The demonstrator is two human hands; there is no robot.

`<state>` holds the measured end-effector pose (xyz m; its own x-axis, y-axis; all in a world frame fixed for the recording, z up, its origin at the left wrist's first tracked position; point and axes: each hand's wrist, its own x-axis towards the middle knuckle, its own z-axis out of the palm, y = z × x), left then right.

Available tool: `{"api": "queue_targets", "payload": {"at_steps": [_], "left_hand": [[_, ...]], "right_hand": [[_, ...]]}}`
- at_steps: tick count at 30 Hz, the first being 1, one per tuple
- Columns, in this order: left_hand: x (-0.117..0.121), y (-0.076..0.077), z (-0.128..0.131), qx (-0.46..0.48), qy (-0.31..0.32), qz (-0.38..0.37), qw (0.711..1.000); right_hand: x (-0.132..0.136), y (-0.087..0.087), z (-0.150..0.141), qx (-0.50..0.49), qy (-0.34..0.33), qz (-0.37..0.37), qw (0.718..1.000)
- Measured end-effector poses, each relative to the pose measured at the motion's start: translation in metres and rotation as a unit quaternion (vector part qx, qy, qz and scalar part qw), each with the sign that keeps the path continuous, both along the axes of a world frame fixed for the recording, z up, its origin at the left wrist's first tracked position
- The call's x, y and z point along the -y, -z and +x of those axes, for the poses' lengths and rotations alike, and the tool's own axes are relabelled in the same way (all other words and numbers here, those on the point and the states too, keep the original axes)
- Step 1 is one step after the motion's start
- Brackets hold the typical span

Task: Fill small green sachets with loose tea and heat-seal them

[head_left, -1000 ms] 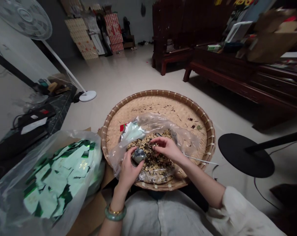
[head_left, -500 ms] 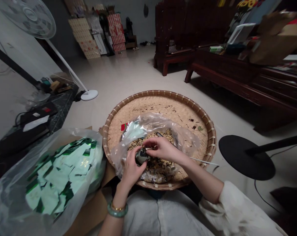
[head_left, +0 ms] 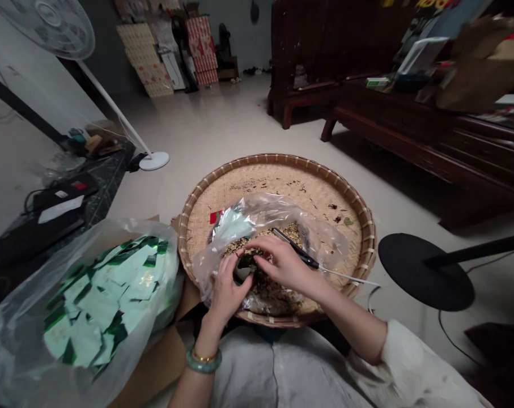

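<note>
Left hand (head_left: 226, 294) clenched on dark foil packet (head_left: 243, 272) over seed mix (head_left: 268, 292); right hand (head_left: 284, 263) on it too, grip unclear; black-handled corded tool (head_left: 294, 248) just beside.

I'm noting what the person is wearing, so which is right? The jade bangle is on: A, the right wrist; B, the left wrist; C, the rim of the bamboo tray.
B: the jade bangle circles the wrist just below the left hand.
</note>
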<state>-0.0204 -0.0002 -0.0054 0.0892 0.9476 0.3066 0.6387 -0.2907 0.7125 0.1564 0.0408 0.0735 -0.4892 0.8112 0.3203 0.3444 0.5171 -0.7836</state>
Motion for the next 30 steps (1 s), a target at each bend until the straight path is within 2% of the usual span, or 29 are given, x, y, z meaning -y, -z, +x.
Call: {"api": "queue_targets", "payload": {"at_steps": [4, 11, 15, 20, 26, 30], "left_hand": [[0.002, -0.008, 0.0, -0.009, 0.037, 0.0, 0.999], [0.004, -0.009, 0.0, -0.039, -0.013, -0.022, 0.999], [0.004, -0.01, 0.002, -0.057, 0.001, -0.019, 0.998], [0.004, -0.008, 0.001, -0.065, 0.001, -0.009, 0.998], [0.003, -0.002, 0.0, -0.063, -0.016, -0.013, 0.998], [0.005, -0.006, -0.004, -0.051, -0.038, -0.022, 0.998]], "right_hand": [[-0.004, 0.009, 0.002, -0.001, 0.001, -0.034, 0.999], [-0.002, 0.022, 0.01, -0.016, 0.007, -0.131, 0.991], [0.002, 0.026, 0.005, -0.012, -0.018, -0.11, 0.994], [0.0, 0.019, -0.004, -0.042, 0.033, -0.102, 0.993], [-0.003, 0.009, -0.009, -0.052, 0.021, -0.022, 0.998], [-0.014, 0.019, -0.005, -0.041, 0.072, -0.036, 0.996]]}}
